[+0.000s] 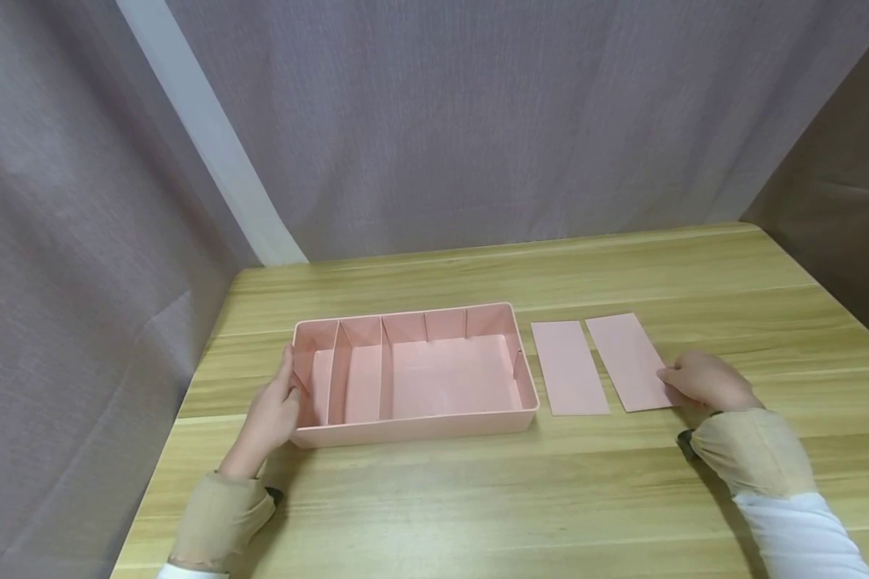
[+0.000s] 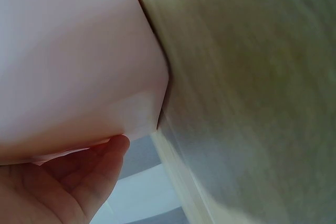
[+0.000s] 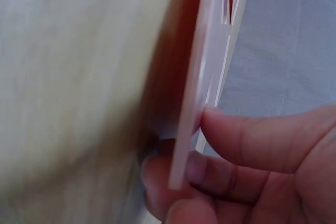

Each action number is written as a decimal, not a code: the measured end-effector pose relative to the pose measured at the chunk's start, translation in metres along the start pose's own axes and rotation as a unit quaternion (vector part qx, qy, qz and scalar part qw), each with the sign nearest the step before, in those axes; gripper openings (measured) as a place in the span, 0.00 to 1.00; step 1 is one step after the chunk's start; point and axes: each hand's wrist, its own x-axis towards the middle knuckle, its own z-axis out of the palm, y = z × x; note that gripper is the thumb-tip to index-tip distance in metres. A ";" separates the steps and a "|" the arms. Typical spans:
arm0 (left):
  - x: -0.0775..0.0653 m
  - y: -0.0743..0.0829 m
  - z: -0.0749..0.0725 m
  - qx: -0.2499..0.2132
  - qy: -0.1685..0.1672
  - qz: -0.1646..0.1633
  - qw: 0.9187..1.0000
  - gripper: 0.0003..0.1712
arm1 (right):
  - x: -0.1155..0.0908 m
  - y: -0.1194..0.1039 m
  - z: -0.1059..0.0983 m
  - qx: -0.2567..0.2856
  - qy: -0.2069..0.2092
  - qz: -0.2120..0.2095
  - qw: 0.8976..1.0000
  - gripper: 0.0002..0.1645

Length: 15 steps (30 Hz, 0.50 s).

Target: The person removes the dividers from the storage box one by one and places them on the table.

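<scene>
A shallow pink box (image 1: 463,426) lies on the table with two upright dividers (image 1: 386,368) across its left part and a wide compartment at its right. My left hand (image 1: 268,412) holds the box's left end, its thumb at the rim; in the left wrist view a fingertip (image 2: 119,144) lies against the pink wall. My right hand (image 1: 710,382) pinches the right edge of a flat pink panel (image 1: 626,362) between thumb and fingers. In the right wrist view that panel's edge (image 3: 190,114) stands off the tabletop. Some left-hand fingers are hidden.
A second pink panel (image 1: 570,370) lies flat between the box and the held panel. Short slot ribs (image 1: 467,323) show on the box's inner back wall. The wooden table (image 1: 478,498) ends at grey curtains (image 1: 478,121) behind and at the left.
</scene>
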 end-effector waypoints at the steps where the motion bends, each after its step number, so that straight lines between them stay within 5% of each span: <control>1: 0.000 0.000 0.000 0.000 0.000 0.000 1.000 0.34 | 0.000 0.000 0.000 -0.001 0.000 0.001 1.000 0.21; 15: 0.001 -0.003 0.001 0.009 0.008 0.013 1.000 0.35 | -0.002 -0.002 0.000 0.008 0.009 0.001 1.000 0.18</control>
